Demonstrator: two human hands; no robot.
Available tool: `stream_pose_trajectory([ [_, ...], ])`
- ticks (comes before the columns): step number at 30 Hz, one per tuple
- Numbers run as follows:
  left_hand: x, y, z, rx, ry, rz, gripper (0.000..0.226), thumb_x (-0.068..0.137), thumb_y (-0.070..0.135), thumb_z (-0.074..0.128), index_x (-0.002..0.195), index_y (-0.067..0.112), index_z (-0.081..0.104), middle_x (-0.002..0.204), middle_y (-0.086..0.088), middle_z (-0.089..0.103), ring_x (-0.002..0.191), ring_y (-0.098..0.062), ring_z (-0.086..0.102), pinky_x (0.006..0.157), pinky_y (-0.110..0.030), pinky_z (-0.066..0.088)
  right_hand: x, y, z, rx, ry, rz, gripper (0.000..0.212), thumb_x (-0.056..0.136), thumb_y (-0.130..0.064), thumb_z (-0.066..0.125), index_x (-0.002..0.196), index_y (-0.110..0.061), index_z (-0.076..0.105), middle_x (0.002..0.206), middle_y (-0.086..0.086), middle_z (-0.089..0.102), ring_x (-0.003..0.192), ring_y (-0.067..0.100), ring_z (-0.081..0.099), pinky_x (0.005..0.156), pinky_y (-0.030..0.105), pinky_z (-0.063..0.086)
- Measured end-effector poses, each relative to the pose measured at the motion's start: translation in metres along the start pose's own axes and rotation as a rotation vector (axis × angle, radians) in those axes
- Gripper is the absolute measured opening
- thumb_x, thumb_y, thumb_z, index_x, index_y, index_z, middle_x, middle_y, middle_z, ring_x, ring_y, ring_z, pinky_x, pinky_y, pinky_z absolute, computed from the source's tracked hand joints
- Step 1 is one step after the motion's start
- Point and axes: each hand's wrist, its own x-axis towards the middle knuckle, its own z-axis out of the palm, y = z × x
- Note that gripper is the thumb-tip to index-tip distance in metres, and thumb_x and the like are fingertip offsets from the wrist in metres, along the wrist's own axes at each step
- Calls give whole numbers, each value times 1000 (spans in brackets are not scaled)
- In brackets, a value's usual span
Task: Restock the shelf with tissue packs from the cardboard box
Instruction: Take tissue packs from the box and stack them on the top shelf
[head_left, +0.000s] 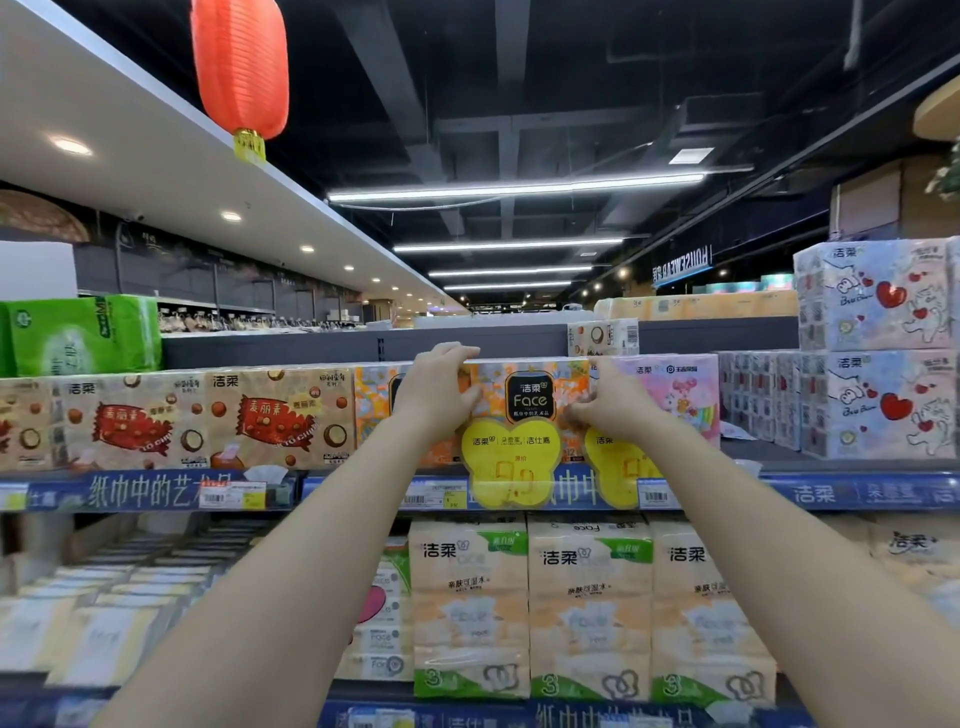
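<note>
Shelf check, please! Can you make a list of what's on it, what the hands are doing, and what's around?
Surface: shelf, its tier lined with tissue packs side by side.
Job's things: Face pack upright in the row, front facing out; cardboard box not in view.
Clutter: yellow price tags hang over the shelf edge.
Grippers: left hand grips the Face pack's top left; right hand pinches its right side.
Cables: nothing seen.
Surroundings: red lantern overhead, strip lights, lower packs on the tier below.

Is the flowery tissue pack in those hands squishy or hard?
Probably squishy: the flowery tissue pack looks like soft tissue in thin wrap. Likely light, being mostly paper. The glossy wrap may slip; left hand and right hand grip it.
</note>
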Motion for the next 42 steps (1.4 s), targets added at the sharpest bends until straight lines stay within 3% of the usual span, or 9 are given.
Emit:
stream_pose_trajectory([
  [3, -18, 4, -3, 70, 37, 55, 55, 96, 29, 68, 149, 23, 55, 159, -5, 49, 148, -27, 41, 121, -44, 35, -11, -5, 3, -63, 89, 4, 65, 89, -28, 76, 142, -14, 40, 102, 5, 67, 84, 21, 67, 66, 37, 56],
  [8, -58, 24, -3, 186, 5, 176, 47, 96, 25, 61, 142, 20, 60, 148, -4, 58, 136, -28, 51, 116, -43, 39, -64, -21, 5, -203, 242, -97, 58, 95, -26, 64, 148, -11, 44, 145, 9, 56, 127, 33, 57, 101, 47, 51],
  [13, -126, 51, -2, 235, -161, 221, 47, 98, 29, 56, 145, 22, 55, 143, -3, 58, 129, -28, 54, 109, -40, 41, -145, -30, 16, -287, 76, -125, 36, 95, -22, 59, 130, -21, 65, 128, 7, 68, 116, 32, 64, 87, 42, 55],
  [17, -209, 65, 5, 186, -359, 166, 50, 101, 29, 54, 149, 19, 49, 140, -8, 56, 128, -32, 52, 100, -43, 43, -224, -12, 43, -375, -132, 10, 49, 98, -25, 59, 146, -20, 52, 144, 5, 59, 123, 27, 61, 96, 43, 54],
  [23, -352, 68, 33, 156, -642, 83, 55, 99, 40, 55, 150, 19, 46, 145, -10, 53, 130, -36, 53, 104, -47, 45, -369, 44, 89, -449, -377, 222, 40, 95, -23, 56, 135, -20, 60, 126, 9, 68, 102, 30, 68, 71, 36, 55],
  [27, -433, 81, 41, 115, -776, 50, 55, 99, 39, 54, 148, 16, 48, 138, -12, 57, 125, -38, 57, 100, -46, 48, -463, 78, 103, -510, -500, 334, 40, 98, -19, 54, 138, -15, 56, 137, 14, 62, 116, 33, 64, 85, 43, 57],
  [31, -488, 106, 54, 78, -887, 39, 57, 103, 41, 52, 155, 20, 41, 148, -11, 52, 131, -37, 53, 106, -48, 45, -534, 115, 104, -479, -579, 474, 45, 100, -25, 56, 144, -17, 53, 130, 9, 64, 104, 29, 68, 73, 37, 56],
  [38, -540, 187, 97, 18, -1034, 107, 55, 106, 39, 50, 156, 20, 39, 154, -10, 46, 137, -36, 47, 113, -49, 39, -608, 191, 67, -479, -623, 664, 46, 101, -24, 50, 147, -16, 50, 149, 11, 53, 133, 33, 53, 105, 44, 49],
  [42, -561, 243, 134, 20, -1114, 131, 57, 105, 39, 50, 158, 20, 37, 151, -12, 48, 134, -37, 50, 109, -49, 44, -638, 245, 34, -458, -647, 734, 54, 102, -24, 48, 154, -15, 41, 155, 10, 47, 137, 31, 49, 107, 41, 47],
])
